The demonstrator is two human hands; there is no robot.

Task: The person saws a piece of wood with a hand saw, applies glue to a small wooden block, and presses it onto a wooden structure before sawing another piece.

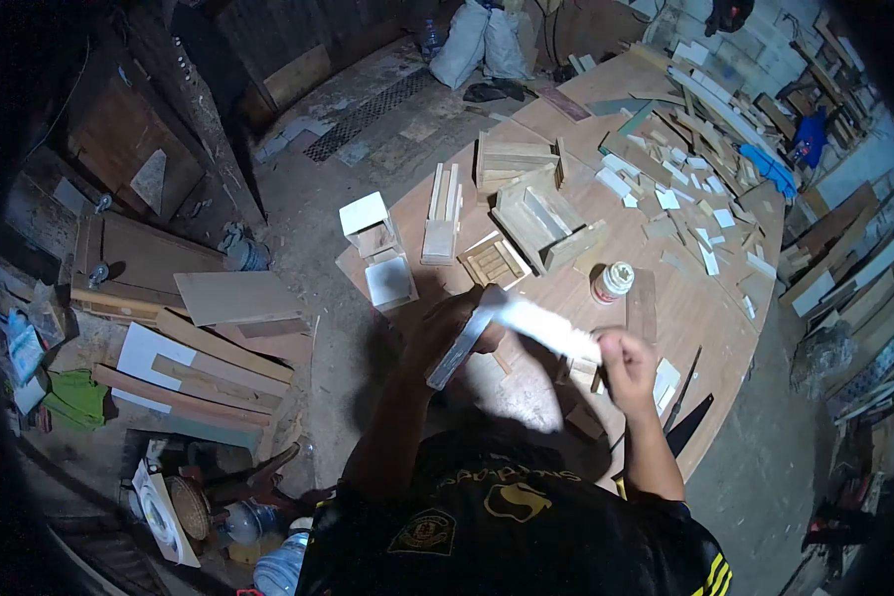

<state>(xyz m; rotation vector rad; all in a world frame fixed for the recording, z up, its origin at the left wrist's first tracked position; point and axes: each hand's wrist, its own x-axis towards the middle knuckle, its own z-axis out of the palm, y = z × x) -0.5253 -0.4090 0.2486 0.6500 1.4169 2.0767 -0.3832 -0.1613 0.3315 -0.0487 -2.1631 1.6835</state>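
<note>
My left hand (445,320) is closed around the corner of a pale L-shaped piece (546,328), which looks like wood. One arm of it, greyish, slants down toward my chest; the other, washed out by glare, runs right. At the far end of that bright arm, my right hand (630,370) pinches with thumb and fingers. Both hands are raised over the near edge of the wooden worktable (700,328). Just beyond them lie a small slatted wooden frame (495,263) and a white glue jar (614,281).
Wooden box-like assemblies (541,219) stand mid-table, with a white-topped block (366,214) at the left corner. Offcuts (680,179) litter the far right. A handsaw (687,425) lies near my right forearm. Boards (204,368) and water bottles (283,561) are on the floor at left.
</note>
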